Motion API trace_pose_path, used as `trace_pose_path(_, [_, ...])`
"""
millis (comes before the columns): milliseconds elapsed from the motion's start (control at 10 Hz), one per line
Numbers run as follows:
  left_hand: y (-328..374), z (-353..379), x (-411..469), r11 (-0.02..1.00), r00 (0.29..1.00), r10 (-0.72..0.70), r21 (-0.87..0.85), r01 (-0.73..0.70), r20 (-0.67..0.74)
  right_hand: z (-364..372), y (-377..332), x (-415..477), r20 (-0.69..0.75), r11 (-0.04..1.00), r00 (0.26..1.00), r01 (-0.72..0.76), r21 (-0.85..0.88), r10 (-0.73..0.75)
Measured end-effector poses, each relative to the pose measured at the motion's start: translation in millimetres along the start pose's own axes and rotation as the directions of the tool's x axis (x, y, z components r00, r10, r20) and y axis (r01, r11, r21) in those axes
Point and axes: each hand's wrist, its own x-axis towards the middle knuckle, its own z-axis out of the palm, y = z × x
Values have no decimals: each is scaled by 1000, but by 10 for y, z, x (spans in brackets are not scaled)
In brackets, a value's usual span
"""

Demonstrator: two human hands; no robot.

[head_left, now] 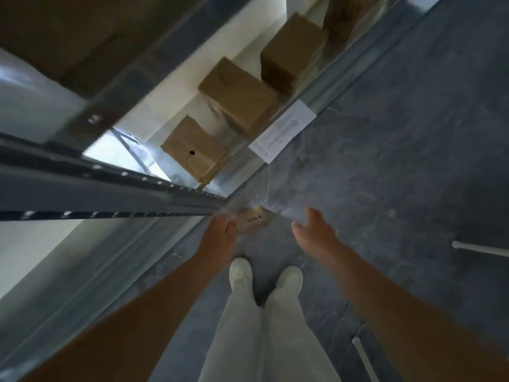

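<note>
A small brown cardboard box (pixel 254 219) wrapped in clear plastic film is sitting low over the grey floor (pixel 399 161), and both bare arms are reaching down towards it. The left hand (pixel 220 232) is pressing against the box's left side. The blur is hiding its fingers, so whether they are curling round the box cannot be told. The right hand (pixel 314 230) is hovering apart to the right of the box, fingers relaxed and spread, holding nothing. Just behind the box a pair of white shoes (pixel 241 272) is standing. Beyond the box a grey metal shelf rack (pixel 110 194) is carrying three larger brown cardboard boxes (pixel 239 97) — a white paper label (pixel 282 130) is hanging on its edge.
</note>
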Motion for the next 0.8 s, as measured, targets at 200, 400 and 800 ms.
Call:
trace_pose_path(200, [-931, 636, 782, 982, 976, -190, 33, 187, 108, 816, 391, 790, 97, 999, 995, -35, -21, 37])
trace_pose_path(400, [-1709, 1270, 1624, 921, 946, -293, 307, 241, 137, 1556, 769, 1738, 157, 994, 982, -105, 26, 100])
trace_pose_path(800, [-2699, 2095, 2944, 815, 849, -492, -241, 527, 194, 2881, 490, 3496, 176, 992, 979, -111, 57, 99])
